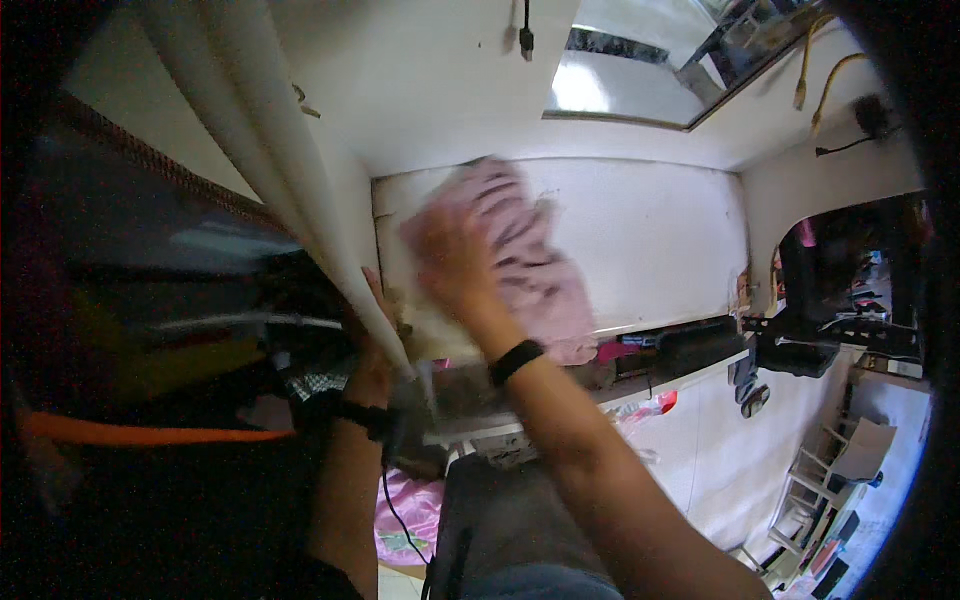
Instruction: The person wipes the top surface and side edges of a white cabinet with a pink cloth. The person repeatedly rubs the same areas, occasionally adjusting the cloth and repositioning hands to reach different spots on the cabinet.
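Note:
Over the left part of a white, flat surface [650, 230] lies a crumpled pink cloth [545, 285]. My right hand [455, 255], with a black band at its wrist, is on the cloth's left part and grips it; motion blurs the fingers. My left hand [372, 335] is beside the surface's left edge, partly hidden by a long white curtain [300, 190] that runs down in front of it. A dark device is strapped to that wrist, and the fingers show too little to tell what they hold.
A framed mirror or glass pane [640, 70] is on the wall above, with a black cable plug [527, 40] hanging nearby. Below the surface, a narrow shelf [690, 380] holds dark items. An orange strip [150, 430] crosses the dark left side. White chairs [800, 490] stand lower right.

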The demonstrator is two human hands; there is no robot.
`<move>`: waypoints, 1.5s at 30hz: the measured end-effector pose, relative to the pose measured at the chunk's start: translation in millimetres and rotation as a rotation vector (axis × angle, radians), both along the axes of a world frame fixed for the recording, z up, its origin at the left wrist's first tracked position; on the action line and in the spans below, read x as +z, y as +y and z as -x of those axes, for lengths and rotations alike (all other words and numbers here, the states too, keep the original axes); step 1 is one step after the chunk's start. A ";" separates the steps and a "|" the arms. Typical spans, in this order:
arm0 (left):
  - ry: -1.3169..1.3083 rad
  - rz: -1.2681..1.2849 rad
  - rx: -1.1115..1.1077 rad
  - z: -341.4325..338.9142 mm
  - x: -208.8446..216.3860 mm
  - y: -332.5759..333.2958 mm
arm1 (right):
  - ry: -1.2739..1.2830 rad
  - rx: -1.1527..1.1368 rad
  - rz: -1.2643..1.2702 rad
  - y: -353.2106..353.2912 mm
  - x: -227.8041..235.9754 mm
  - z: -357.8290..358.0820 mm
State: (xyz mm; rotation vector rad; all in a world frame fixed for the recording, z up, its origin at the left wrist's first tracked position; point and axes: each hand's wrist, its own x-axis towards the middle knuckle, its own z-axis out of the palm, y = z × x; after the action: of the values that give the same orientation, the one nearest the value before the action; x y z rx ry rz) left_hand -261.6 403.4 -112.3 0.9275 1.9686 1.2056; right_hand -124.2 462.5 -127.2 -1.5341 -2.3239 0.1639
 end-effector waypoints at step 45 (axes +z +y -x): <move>-0.278 0.044 -0.071 9.2 -26.8 -11.8 | 0.140 -0.483 -1.301 195.1 262.8 -236.9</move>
State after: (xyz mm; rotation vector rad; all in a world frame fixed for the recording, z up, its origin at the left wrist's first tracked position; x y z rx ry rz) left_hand -270.8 391.6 -139.1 0.7563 1.7213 1.1775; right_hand 112.7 657.5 135.6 -1.1700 -1.2720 -1.0796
